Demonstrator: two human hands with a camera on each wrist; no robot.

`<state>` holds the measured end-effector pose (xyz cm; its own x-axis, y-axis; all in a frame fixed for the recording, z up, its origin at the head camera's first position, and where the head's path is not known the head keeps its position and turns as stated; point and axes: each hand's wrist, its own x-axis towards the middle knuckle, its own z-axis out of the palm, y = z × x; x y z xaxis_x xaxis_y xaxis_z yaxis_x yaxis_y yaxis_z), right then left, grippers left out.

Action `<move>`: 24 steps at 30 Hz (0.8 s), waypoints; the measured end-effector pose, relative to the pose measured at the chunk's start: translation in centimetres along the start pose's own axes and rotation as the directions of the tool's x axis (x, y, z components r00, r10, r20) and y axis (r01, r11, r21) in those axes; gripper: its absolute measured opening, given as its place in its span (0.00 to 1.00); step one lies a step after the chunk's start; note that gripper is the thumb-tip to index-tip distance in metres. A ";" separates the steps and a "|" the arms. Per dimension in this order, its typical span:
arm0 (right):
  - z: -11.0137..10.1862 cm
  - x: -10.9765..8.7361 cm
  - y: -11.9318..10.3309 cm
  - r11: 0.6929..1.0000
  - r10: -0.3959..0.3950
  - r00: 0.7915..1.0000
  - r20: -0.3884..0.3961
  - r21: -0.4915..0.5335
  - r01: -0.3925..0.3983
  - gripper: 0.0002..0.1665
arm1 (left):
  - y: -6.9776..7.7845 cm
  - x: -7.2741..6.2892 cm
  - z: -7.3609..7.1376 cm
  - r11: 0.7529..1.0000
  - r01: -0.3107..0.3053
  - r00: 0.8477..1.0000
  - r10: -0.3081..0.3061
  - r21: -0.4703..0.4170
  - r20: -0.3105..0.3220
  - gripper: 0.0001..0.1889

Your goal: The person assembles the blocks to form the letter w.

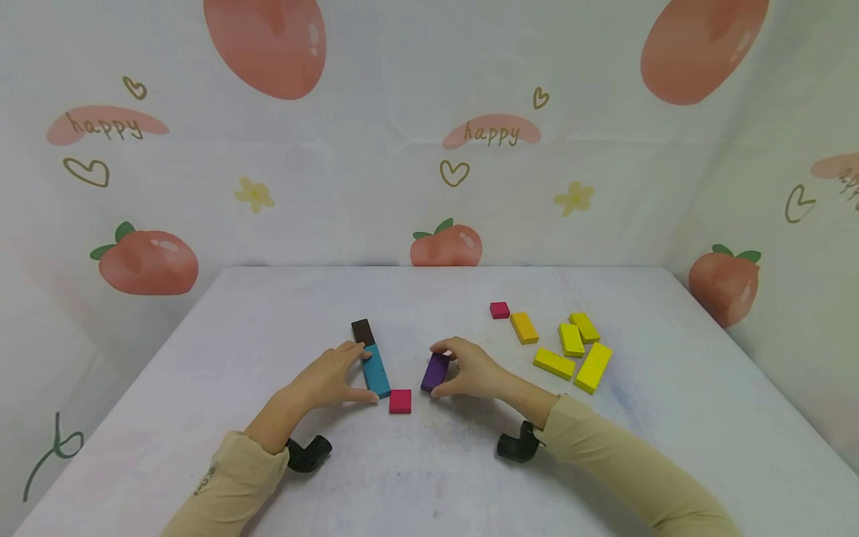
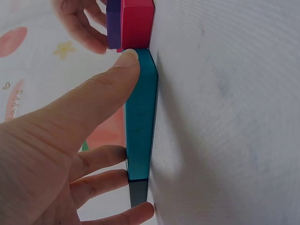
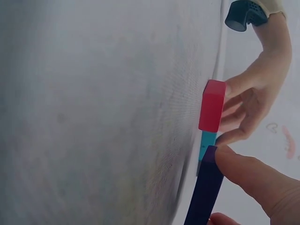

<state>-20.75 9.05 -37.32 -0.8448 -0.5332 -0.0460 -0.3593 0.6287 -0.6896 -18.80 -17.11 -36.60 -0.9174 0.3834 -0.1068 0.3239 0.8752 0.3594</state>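
Observation:
My left hand [image 1: 327, 379] holds a blue block [image 1: 377, 374] lengthwise, its thumb at the near end and its fingers toward the far end. A dark brown block [image 1: 362, 331] lies in line with the blue one, end against end. By the blue block's near right corner sits a square red block [image 1: 400, 401]. My right hand [image 1: 475, 371] pinches a purple block [image 1: 436, 372] by its two ends, thumb near and fingers far. The purple block is tilted a little and stands right of the red one. In the right wrist view, the thumb presses the end of the purple block [image 3: 205, 190].
Right of the hands, several yellow blocks [image 1: 593, 368] lie scattered on the white table [image 1: 429, 485]. An orange block [image 1: 524, 328] and a small red block [image 1: 499, 310] lie farther back. A black wrist camera [image 1: 518, 445] hangs under the right sleeve, another [image 1: 310, 453] under the left.

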 end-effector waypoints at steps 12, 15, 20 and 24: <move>0.2 0.6 -0.6 0.999 0.046 0.999 0.020 -0.007 -0.046 0.38 | 0.0 0.0 0.0 1.000 0.000 1.000 0.000 -0.002 -0.002 0.43; 0.4 0.8 -0.6 0.999 0.048 0.998 0.028 -0.005 -0.048 0.38 | 0.1 0.0 0.0 1.000 0.003 1.000 -0.003 -0.004 -0.001 0.43; 0.5 1.0 -0.7 0.999 0.045 0.998 0.036 -0.004 -0.045 0.37 | 0.1 0.0 -0.1 1.000 -0.003 1.000 0.003 -0.010 -0.005 0.43; 0.7 1.2 -0.8 0.999 0.050 0.998 0.041 -0.014 -0.050 0.38 | 0.0 0.0 -0.1 1.000 -0.008 1.000 0.008 -0.010 -0.005 0.43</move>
<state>-21.15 7.52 -37.30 -0.8449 -0.5236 -0.1098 -0.3225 0.6623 -0.6763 -18.78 -17.12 -36.53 -0.9158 0.3893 -0.0992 0.3294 0.8690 0.3692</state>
